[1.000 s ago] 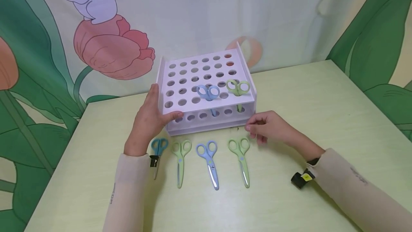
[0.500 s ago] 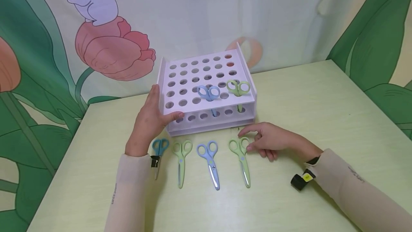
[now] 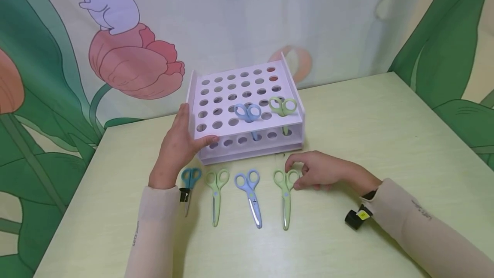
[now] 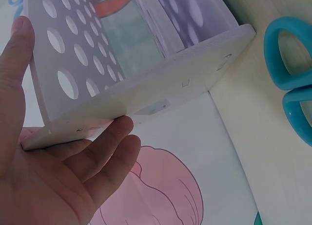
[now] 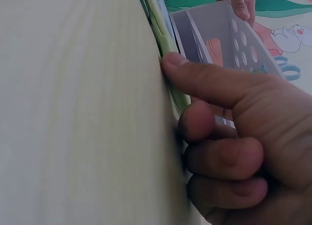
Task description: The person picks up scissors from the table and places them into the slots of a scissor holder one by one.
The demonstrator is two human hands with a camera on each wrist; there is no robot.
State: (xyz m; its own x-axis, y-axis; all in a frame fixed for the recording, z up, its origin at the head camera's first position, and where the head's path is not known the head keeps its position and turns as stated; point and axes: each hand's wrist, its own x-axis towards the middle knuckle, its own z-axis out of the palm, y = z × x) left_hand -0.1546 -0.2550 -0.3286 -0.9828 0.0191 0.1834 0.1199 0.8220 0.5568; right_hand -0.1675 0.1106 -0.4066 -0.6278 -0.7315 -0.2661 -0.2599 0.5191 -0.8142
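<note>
A white rack point(image 3: 239, 129) with rows of round holes stands at the back of the table. My left hand point(image 3: 175, 151) grips its left front corner, thumb over the front edge, fingers along the outer side panel point(image 4: 170, 88). Light blue scissors point(image 3: 248, 118) and green scissors point(image 3: 283, 111) stand handles up in its front holes. My right hand point(image 3: 320, 170) pinches the handle of the rightmost green scissors point(image 3: 286, 205) lying on the table, thumb at the right loop, index finger at the top. In the right wrist view the thumb point(image 5: 175, 59) presses the green handle; the other fingers are curled.
Left of those lie blue scissors point(image 3: 253, 205), another pair of green scissors point(image 3: 216, 203) and small teal scissors point(image 3: 190, 178), all handles toward the rack. Behind the table point(image 3: 366, 119) hangs a printed curtain point(image 3: 231, 12). Wrist cameras sit below both sleeves.
My right hand has moved from the rack's right front corner down to the rightmost green scissors, taking hold of the handle. Those scissors have turned slightly, tip leftward. The left hand stays on the rack.
</note>
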